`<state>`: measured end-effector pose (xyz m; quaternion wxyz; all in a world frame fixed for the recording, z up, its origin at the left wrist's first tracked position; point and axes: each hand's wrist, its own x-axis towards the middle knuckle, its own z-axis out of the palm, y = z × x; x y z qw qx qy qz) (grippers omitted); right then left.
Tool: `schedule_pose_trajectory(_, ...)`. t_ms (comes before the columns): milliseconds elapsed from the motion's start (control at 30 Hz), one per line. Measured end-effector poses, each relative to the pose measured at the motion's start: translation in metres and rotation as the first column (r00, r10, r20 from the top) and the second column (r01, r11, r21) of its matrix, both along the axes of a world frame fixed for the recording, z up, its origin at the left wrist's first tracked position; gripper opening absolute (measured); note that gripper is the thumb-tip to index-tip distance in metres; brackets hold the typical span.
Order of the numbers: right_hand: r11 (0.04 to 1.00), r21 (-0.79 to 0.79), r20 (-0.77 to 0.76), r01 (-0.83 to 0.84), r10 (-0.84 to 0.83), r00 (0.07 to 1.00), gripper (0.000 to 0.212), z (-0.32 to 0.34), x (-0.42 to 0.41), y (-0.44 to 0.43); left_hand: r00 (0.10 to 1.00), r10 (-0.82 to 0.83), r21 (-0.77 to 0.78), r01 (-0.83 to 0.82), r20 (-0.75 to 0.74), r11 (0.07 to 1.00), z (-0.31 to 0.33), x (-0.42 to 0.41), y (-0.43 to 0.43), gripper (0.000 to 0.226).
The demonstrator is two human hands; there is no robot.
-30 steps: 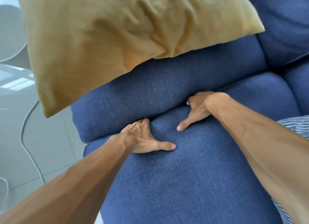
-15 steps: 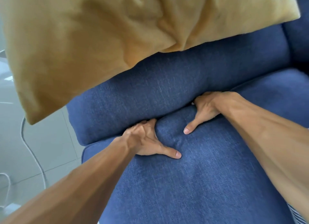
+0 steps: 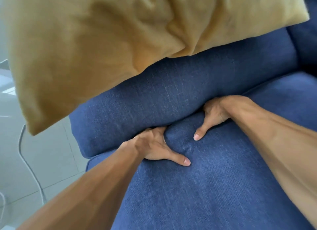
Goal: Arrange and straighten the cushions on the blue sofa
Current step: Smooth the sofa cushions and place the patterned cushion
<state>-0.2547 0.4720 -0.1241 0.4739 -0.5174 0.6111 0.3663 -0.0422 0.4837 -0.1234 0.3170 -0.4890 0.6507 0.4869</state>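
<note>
- L hand (image 3: 154, 146): fingers hooked down into the gap btw seat cushion (image 3: 214, 186) and armrest (image 3: 171, 95); fingertips hidden in the gap. Thumb (image 3: 180, 158) lies flat on top of the cushion, pointing right. Grip = clenched on the cushion's edge.
- R hand (image 3: 214, 112): same pose, further along the same gap, near the L hand but not touching it. Fingers tucked out of sight, thumb (image 3: 200, 132) on the cushion top, pointing down-left. Grip = grasping the cushion edge too.
- Seat cushion: on the blue sofa (image 3: 305, 46), edge pressed against the armrest; fabric bulges up a bit btw the two hands.
- Yellow cushion (image 3: 103, 41): lies crumpled on top of the armrest, tilted, lower-left corner hanging past the sofa's end over the floor (image 3: 51, 161). Apart from both hands.
- Both forearms bare, reaching in from the bottom corners.
- Floor: pale tiles, w/ a white cable (image 3: 19, 144) trailing across, left of the sofa.
</note>
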Motion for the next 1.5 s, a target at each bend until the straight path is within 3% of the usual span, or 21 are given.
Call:
schedule_pose_trajectory(100,0.981,-0.16,0.082,0.11,-0.098,0.992,0.122,0.007,-0.002,0.022,1.0,-0.02,-0.073,0.019,-0.012,0.997,0.013,0.004,0.01,0.124)
schedule_pose_trajectory(300,0.926,-0.274,0.12,0.259,-0.234,0.965,0.109,0.021,-0.009,0.038,1.0,-0.008,-0.147,0.01,0.019,0.989,0.04,0.01,0.011,0.104)
schedule_pose_trajectory(400,0.914,-0.325,0.125,0.244,-0.214,0.969,0.079,0.032,-0.007,0.044,1.0,-0.017,-0.159,0.02,0.018,0.987,0.051,0.014,0.007,0.084)
schedule_pose_trajectory(567,0.819,-0.55,0.045,0.161,-0.164,0.985,0.021,0.041,0.004,0.05,0.992,-0.111,-0.267,0.125,0.068,0.956,0.071,0.02,-0.007,0.012)
schedule_pose_trajectory(733,0.783,-0.602,-0.052,0.158,-0.235,0.971,0.025,0.079,0.013,0.058,0.989,-0.139,-0.414,0.143,0.04,0.899,0.095,0.018,-0.007,0.036)
schedule_pose_trajectory(867,0.742,-0.635,-0.096,0.216,-0.353,0.931,0.026,0.12,0.005,0.067,0.993,-0.115,-0.452,0.105,0.007,0.886,0.13,0.016,-0.007,0.041)
schedule_pose_trajectory(1133,0.621,-0.757,-0.114,0.203,-0.432,0.894,0.03,0.253,0.009,0.053,0.989,-0.121,-0.581,0.049,-0.085,0.813,0.258,0.013,-0.041,0.023)
schedule_pose_trajectory(1300,0.478,-0.859,-0.083,0.183,-0.483,0.872,0.025,0.359,0.027,0.036,0.959,-0.209,-0.723,0.007,-0.19,0.691,0.353,0.027,-0.068,0.022)
schedule_pose_trajectory(1500,0.306,-0.945,-0.039,0.118,-0.464,0.885,0.025,0.495,0.074,0.011,0.941,-0.296,-0.897,-0.021,-0.168,0.441,0.486,0.065,-0.098,0.023)
